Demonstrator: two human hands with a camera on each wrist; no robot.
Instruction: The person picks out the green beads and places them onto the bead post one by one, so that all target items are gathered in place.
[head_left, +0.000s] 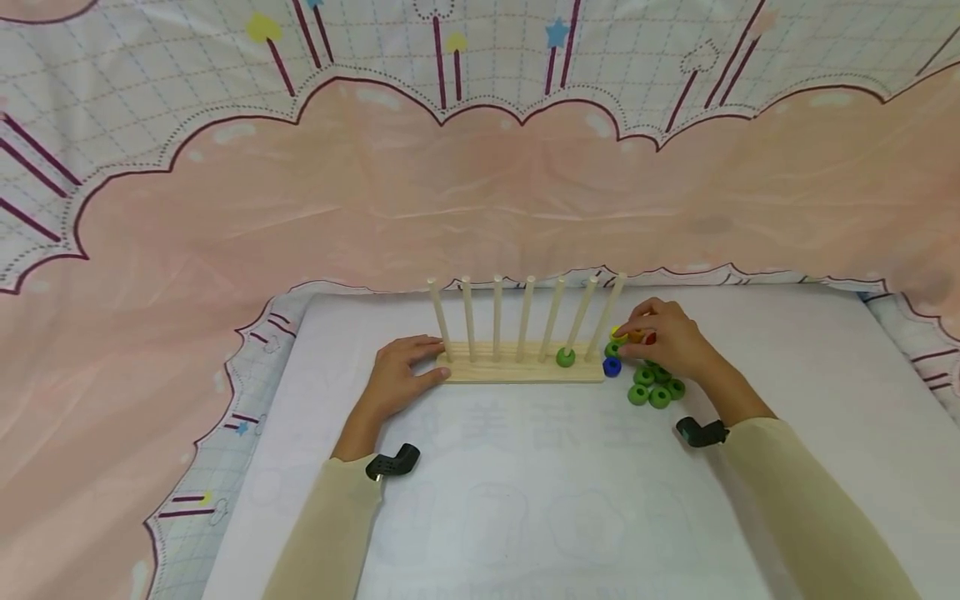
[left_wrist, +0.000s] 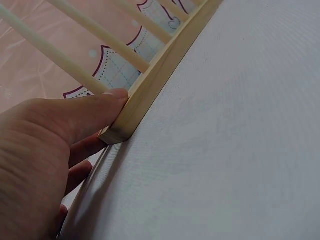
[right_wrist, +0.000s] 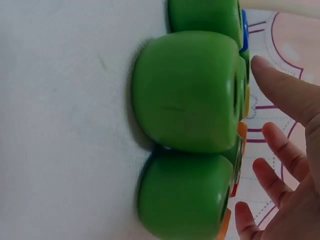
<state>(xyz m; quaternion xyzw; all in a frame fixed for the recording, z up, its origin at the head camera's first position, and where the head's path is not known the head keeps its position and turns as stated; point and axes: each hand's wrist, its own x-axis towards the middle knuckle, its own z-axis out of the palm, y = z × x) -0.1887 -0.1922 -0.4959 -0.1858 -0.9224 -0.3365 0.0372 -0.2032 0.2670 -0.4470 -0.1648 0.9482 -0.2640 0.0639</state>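
Observation:
A wooden peg rack with several upright pegs lies on the white table. My left hand grips its left end, the thumb on the front edge and fingers round the end. One green bead sits low on the second peg from the right. Right of the rack, my right hand hovers over a cluster of beads, thumb and fingers apart with nothing visible between them. The cluster has several green beads, a blue bead, a yellow bead and orange and red ones partly hidden by the hand.
A peach and white patterned cloth hangs behind the table and runs down its left side. White table surface lies in front of the rack. A black wrist camera is strapped at each sleeve cuff.

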